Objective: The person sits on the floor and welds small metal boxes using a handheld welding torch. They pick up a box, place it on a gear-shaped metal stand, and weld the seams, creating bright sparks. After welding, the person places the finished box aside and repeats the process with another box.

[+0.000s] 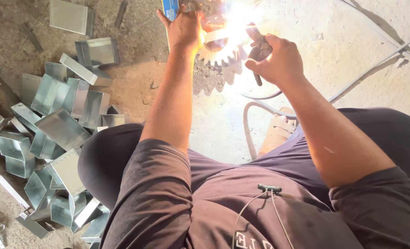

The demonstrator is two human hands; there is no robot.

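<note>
**Welding a toothed gear on the floor**

Person seated low on the concrete floor [362, 50], seen from the head camera. Right hand [276, 57] has its grip closed tight around a dark electrode holder [259, 50], fingers wrapped fully round the handle; a cable [249, 124] loops down from under it towards the knee. The holder's tip points into a bright white weld flash [235, 18] that blows out the detail there.

Left hand [185, 27] is pressed down, fingers bent, at the left edge of a toothed gear [216, 53]. Cannot tell whether the grip has actually closed on the gear or just rests on it; glare hides the fingertips. A blue flat object [170, 8] sits just beside that hand, partly cut off by the top edge.

Gear lies flat on the floor between both hands, teeth facing the person, its upper part lost in the flash.

Left of the person, well apart from the hands: a loose pile of shiny sheet-metal boxes [62, 124], open-topped and tumbled at mixed angles. A sandalled foot [276, 131] shows below the gear.
</note>
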